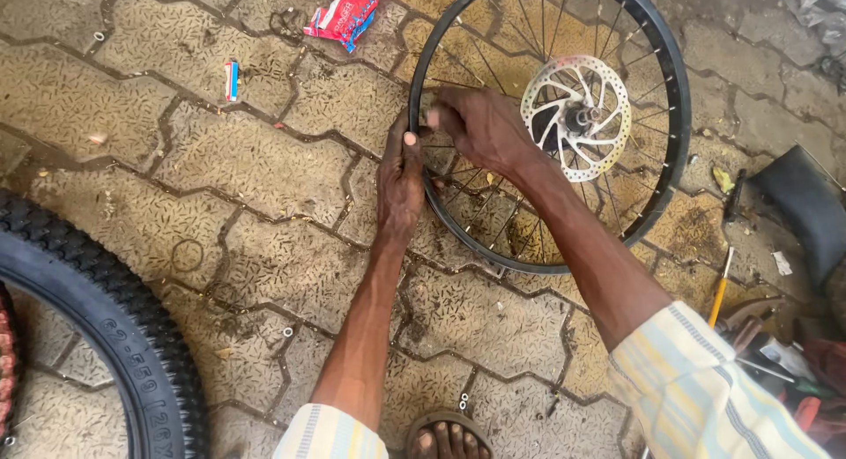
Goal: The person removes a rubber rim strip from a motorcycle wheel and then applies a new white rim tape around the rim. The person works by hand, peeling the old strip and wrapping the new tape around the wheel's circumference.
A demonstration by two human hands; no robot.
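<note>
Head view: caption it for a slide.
Both hands, left hand and right hand, grip a bare bicycle wheel rim on paving.

Interlocking paving (pixel 264 168) is carrying a bare wheel rim (pixel 670 98) under the hands, a knobby tyre (pixel 106 300) lying left of them, wrappers (pixel 345 14) beyond.

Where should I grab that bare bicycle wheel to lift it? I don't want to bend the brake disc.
Take the bicycle wheel by its black rim on the open far-right side, opposite the left hand and right hand. It lies flat on the paving, so hook fingers under the rim between spokes, clear of the brake disc.
</note>
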